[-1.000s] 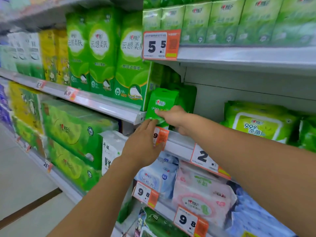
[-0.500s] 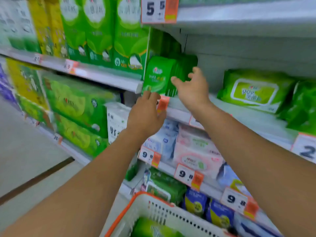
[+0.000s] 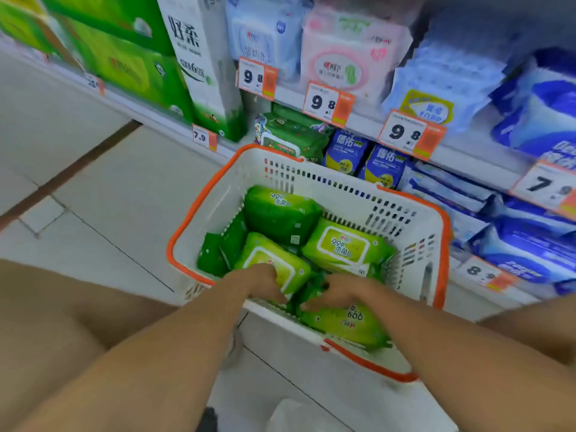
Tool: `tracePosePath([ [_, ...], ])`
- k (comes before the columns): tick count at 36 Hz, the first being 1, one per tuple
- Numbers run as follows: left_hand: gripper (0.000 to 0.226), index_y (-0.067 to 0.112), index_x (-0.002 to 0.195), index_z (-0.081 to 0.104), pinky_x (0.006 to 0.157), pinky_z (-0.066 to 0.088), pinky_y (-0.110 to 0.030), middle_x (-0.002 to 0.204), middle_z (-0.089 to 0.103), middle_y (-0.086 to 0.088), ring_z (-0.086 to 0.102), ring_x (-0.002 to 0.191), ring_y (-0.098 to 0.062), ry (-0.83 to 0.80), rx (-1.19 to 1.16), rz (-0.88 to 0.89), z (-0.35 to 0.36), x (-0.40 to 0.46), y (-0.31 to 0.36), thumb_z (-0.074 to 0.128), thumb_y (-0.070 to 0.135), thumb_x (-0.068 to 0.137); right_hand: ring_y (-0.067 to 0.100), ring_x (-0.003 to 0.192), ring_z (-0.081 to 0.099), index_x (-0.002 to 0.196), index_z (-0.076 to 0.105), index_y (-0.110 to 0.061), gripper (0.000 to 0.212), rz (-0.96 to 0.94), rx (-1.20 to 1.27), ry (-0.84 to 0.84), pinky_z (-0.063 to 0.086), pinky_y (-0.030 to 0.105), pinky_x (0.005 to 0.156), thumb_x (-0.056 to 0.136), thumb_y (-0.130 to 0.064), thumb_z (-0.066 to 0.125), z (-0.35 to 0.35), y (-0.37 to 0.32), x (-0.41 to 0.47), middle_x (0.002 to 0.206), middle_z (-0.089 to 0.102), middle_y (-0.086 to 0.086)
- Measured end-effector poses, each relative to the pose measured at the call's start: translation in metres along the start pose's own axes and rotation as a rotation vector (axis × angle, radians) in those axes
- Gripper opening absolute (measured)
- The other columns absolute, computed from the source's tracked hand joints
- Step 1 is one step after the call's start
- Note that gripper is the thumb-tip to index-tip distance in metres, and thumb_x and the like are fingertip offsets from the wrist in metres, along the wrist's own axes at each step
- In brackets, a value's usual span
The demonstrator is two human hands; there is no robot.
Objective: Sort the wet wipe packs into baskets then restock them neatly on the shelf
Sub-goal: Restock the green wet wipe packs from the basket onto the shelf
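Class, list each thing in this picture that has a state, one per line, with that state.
basket: on the floor, holding green wet wipe packs
wet wipe packs: lying jumbled in the basket
left hand: fingers curled on a pack
right hand: reaching among the packs, grip unclear

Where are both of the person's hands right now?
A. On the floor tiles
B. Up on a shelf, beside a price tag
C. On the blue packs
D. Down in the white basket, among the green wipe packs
D: the left hand and right hand both reach into the white basket among the green wipe packs.
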State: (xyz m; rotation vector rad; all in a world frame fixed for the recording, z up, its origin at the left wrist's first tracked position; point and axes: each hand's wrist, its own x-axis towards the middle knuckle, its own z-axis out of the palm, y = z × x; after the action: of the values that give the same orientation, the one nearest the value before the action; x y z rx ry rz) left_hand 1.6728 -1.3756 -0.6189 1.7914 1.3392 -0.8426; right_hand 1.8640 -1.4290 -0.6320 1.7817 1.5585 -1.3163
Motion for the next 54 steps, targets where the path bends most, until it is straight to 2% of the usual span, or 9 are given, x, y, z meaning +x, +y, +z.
tracePosePath([
  [7,0.093,0.033,0.151,0.034,0.089,0.058,-0.041,0.131,0.058,0.0,0.066,0.103,-0.022,-0.123,-0.005,0.158,0.011,-0.002,0.051,0.082,0.041,0.072,0.026,0.128,0.053,0.152,0.034,-0.025,0.118,0.137,-0.276,-0.12,0.047,0.042,0.106,0.054,-0.065,0.087,0.0,0.02,-0.003,0.147,0.05,0.001],
  [13,0.087,0.021,0.148,0.036,0.095,0.045,-0.047,0.151,0.043,-0.013,0.05,0.131,-0.033,-0.354,-0.871,-0.119,0.014,-0.004,0.079,0.051,0.077,0.084,0.03,0.141,0.04,0.156,0.028,-0.015,0.099,0.243,-0.108,-0.257,0.04,0.039,0.112,0.08,-0.06,0.073,-0.022,0.037,-0.007,0.159,0.033,0.008],
  [22,0.025,0.011,0.094,0.057,0.06,0.05,-0.03,0.078,0.063,-0.011,0.061,0.066,-0.024,-0.14,-1.111,-0.273,0.022,0.001,0.086,0.064,0.035,0.094,0.034,0.12,0.057,0.142,0.046,-0.004,0.093,0.279,0.156,-0.132,0.052,0.046,0.101,0.067,-0.031,0.092,-0.025,0.054,-0.011,0.14,0.052,0.014],
  [27,0.031,0.011,0.093,0.064,0.085,0.054,-0.037,0.068,0.071,-0.011,0.067,0.075,-0.027,-0.222,-1.313,-0.337,0.006,-0.012,0.07,0.071,0.04,0.083,0.031,0.119,0.055,0.142,0.048,-0.008,0.095,0.16,0.333,0.09,0.054,0.043,0.097,0.06,-0.017,0.094,-0.064,0.049,-0.043,0.139,0.051,0.01],
  [36,0.046,0.011,0.094,0.07,0.048,0.047,-0.026,0.071,0.072,-0.013,0.067,0.053,-0.029,-0.113,-1.577,0.118,-0.113,-0.093,0.071,0.06,0.055,0.086,0.022,0.1,0.072,0.113,0.067,-0.011,0.071,-0.373,0.388,0.329,0.058,0.04,0.089,0.048,0.001,0.094,-0.187,0.03,-0.19,0.107,0.076,0.003],
  [41,0.071,0.021,0.071,0.05,0.04,0.018,-0.015,0.059,0.042,-0.003,0.025,0.048,-0.012,0.11,-1.341,0.463,-0.207,-0.182,0.083,0.054,0.091,0.062,0.019,0.081,0.074,0.103,0.07,-0.008,0.044,-0.616,0.928,0.546,0.062,0.028,0.071,0.059,-0.001,0.078,-0.231,0.021,-0.26,0.095,0.078,0.009],
  [43,0.067,0.026,0.061,0.046,0.043,0.012,-0.021,0.057,0.031,0.004,0.019,0.047,-0.011,0.288,-1.122,0.571,-0.222,-0.214,0.092,0.064,0.09,0.052,0.007,0.045,0.063,0.083,0.067,-0.013,0.005,-0.644,1.199,0.62,0.043,0.012,0.038,0.078,-0.013,0.069,-0.238,0.014,-0.283,0.062,0.072,-0.001],
  [45,0.058,0.021,0.061,0.064,0.046,0.016,-0.025,0.053,0.04,0.008,0.026,0.048,-0.011,0.548,-0.905,0.636,-0.229,-0.233,0.103,0.077,0.077,0.055,0.002,0.026,0.042,0.074,0.061,-0.018,0.012,-0.65,1.374,0.645,0.016,0.011,0.028,0.074,-0.027,0.068,-0.243,0.014,-0.296,0.046,0.06,-0.005],
  [54,0.08,0.025,0.124,0.066,0.085,0.056,-0.035,0.11,0.076,0.006,0.072,0.101,-0.011,0.771,-1.26,0.874,-0.248,-0.231,0.13,0.063,0.069,0.058,0.001,0.03,0.042,0.075,0.067,-0.018,0.022,-0.762,1.524,0.778,0.018,0.013,0.029,0.06,-0.032,0.071,-0.257,-0.012,-0.306,0.056,0.066,-0.005],
])
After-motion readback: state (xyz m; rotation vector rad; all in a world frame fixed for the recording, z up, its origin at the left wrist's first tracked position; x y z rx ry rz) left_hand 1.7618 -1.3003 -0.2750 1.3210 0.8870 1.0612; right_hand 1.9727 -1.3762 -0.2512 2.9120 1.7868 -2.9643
